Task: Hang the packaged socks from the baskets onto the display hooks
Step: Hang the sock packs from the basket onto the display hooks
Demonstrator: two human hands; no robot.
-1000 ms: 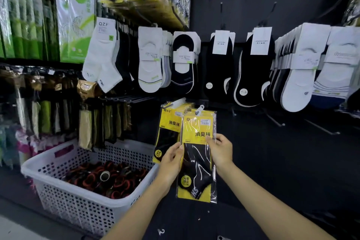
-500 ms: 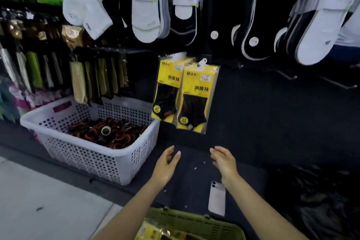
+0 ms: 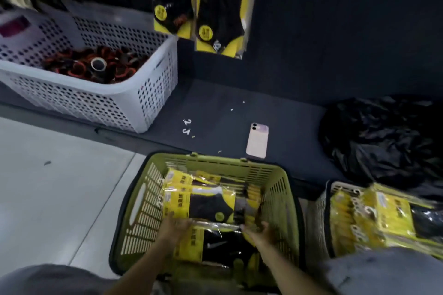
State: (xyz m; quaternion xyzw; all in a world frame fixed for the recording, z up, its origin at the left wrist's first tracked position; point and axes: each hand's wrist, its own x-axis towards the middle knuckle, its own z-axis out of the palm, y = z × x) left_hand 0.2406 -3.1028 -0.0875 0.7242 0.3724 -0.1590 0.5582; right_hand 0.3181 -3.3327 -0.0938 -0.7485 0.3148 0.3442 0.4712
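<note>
In your head view, your left hand (image 3: 176,224) and right hand (image 3: 262,229) are inside the green basket (image 3: 215,163), at either end of the top sock pack (image 3: 211,203). Blur hides whether your hands grip it. Hung packs (image 3: 220,7) show on the display above.

Honestly, nothing here is properly readable, it's all motion-smeared. The top sock pack (image 3: 211,206) in the green basket (image 3: 282,189) has dark characters along its yellow header, but they're just smudges. Same story on the lower sock pack (image 3: 191,244). The two hanging packs (image 3: 219,7) each carry a round yellow sticker (image 3: 205,32) with dark print, too small to make out. The right-hand packs (image 3: 388,208) have white labels, also blurred.
</note>
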